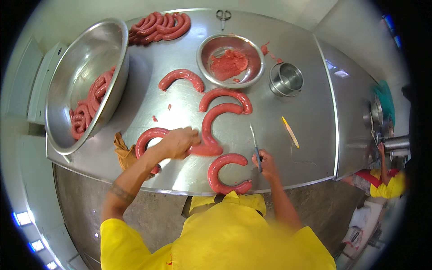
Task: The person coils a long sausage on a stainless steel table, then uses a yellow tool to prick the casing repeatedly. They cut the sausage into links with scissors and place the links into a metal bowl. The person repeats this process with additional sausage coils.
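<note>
My left hand (181, 142) is closed on a blurred end of a raw red sausage (208, 130) that curves up the middle of the steel table. In my right hand (266, 165) is a knife (255, 146) with a blue handle, its narrow blade pointing away from me over the bare metal. Between my hands, near the front edge, lies a C-shaped sausage (213, 173). Another curved sausage (150, 135) passes partly out of sight under my left forearm. Farther back rest two more arched sausages, one left (180, 77) and one right (225, 95).
A large steel bowl (58, 90) with coiled sausage stands left; a sausage pile (162, 27) lies behind. Farther back are a smaller bowl (202, 67) with ground meat, scissors (222, 17) and metal cups (286, 78). A yellow tool (290, 131), brown cloth (123, 152) and another person (389, 182) also appear.
</note>
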`<action>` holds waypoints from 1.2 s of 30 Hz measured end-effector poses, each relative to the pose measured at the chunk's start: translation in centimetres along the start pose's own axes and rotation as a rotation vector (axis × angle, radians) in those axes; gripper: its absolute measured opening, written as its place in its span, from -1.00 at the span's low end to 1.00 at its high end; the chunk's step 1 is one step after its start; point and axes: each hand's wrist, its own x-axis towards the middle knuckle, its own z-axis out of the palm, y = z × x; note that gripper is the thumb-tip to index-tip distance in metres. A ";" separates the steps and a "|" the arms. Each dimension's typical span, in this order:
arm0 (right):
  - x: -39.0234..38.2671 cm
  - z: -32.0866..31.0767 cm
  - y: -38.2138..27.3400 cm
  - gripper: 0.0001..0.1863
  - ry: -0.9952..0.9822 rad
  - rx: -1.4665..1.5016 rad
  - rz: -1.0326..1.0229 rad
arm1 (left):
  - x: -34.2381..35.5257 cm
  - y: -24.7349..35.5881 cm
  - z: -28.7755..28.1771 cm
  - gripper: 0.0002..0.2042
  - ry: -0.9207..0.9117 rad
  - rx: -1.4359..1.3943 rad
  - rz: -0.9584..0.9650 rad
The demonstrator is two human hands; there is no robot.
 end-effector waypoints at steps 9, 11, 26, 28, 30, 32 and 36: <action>0.3 4.5 -7.2 -0.83 -0.590 -0.009 0.170 | -14.0 5.4 10.3 -0.49 -0.030 0.168 -0.637; -0.6 4.9 -7.7 -0.68 -0.770 0.023 0.273 | -12.2 7.6 12.0 -0.36 0.215 0.087 -0.633; -3.0 11.3 -10.7 -0.25 -1.145 0.322 0.470 | -12.0 10.0 12.3 -0.57 0.536 -0.306 -0.734; -2.8 12.0 -10.6 -0.26 -1.144 0.342 0.522 | -12.1 10.0 11.9 -0.56 0.556 -0.334 -0.714; -2.7 12.6 -10.3 -0.26 -1.121 0.322 0.559 | -12.3 9.9 11.5 -0.56 0.595 -0.409 -0.687; -2.6 13.0 -9.9 -0.25 -1.110 0.286 0.452 | -12.6 9.9 11.2 -0.56 0.625 -0.467 -0.681; -2.2 13.4 -9.4 -0.21 -1.100 0.313 0.424 | -13.0 9.8 10.7 -0.57 0.620 -0.540 -0.695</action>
